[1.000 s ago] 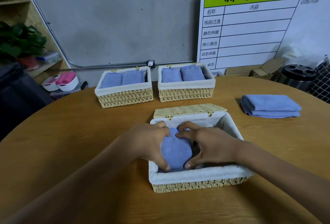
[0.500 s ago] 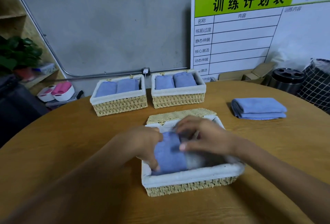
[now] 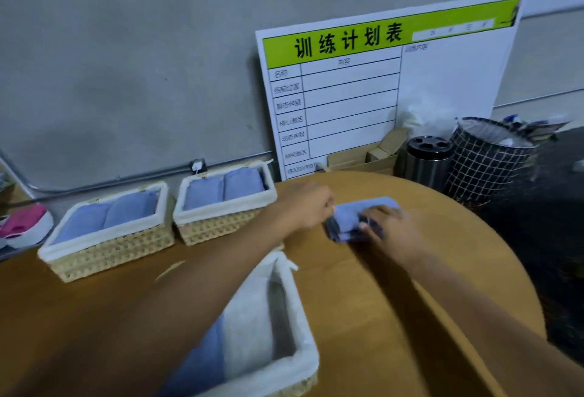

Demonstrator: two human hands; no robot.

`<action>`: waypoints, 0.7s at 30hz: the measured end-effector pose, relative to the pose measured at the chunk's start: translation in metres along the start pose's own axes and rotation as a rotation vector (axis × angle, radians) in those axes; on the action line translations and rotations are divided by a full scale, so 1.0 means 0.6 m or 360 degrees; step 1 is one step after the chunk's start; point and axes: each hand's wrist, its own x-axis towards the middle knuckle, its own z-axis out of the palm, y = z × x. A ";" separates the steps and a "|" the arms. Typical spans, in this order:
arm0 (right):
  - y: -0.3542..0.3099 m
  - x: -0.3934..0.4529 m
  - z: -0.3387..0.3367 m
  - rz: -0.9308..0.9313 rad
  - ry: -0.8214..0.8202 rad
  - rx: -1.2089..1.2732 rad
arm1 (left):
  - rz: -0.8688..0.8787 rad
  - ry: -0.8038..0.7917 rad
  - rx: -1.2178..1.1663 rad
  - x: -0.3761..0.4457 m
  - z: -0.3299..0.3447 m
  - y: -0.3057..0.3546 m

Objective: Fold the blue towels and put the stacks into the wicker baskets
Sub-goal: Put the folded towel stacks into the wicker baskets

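Both hands reach the folded blue towel stack [image 3: 360,216] far right on the surface [image 3: 410,317]. Right hand [image 3: 392,232] lies on top, fingers blurred — grip can't be told. Left hand [image 3: 308,208] touches its left end, fingers hidden. Near basket [image 3: 303,349] holds one towel [image 3: 202,355], mostly behind the left forearm; bottom edge cut off.

Your surface [image 3: 395,286] is smooth wood with a soft sheen. The baskets [image 3: 110,257] are rough woven wicker, lined in matt white cloth. The towels [image 3: 357,211] under your hands look like soft, matt blue cloth (fine detail is blurred). Behind stand a glossy white board [image 3: 442,80], a metal canister [image 3: 428,162] and plain cardboard boxes [image 3: 363,156]
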 end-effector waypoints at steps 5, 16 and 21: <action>0.027 -0.011 0.066 -0.0216 0.0349 -0.0017 | 0.0014 -0.0197 -0.0068 0.151 0.086 -0.006; 0.028 -0.006 0.055 -0.0081 0.0487 0.0685 | -0.0232 -0.0738 -0.1063 0.149 0.100 -0.012; 0.007 -0.010 0.023 0.0164 0.0538 0.0985 | -0.0251 -0.0448 -0.1290 0.093 0.065 -0.011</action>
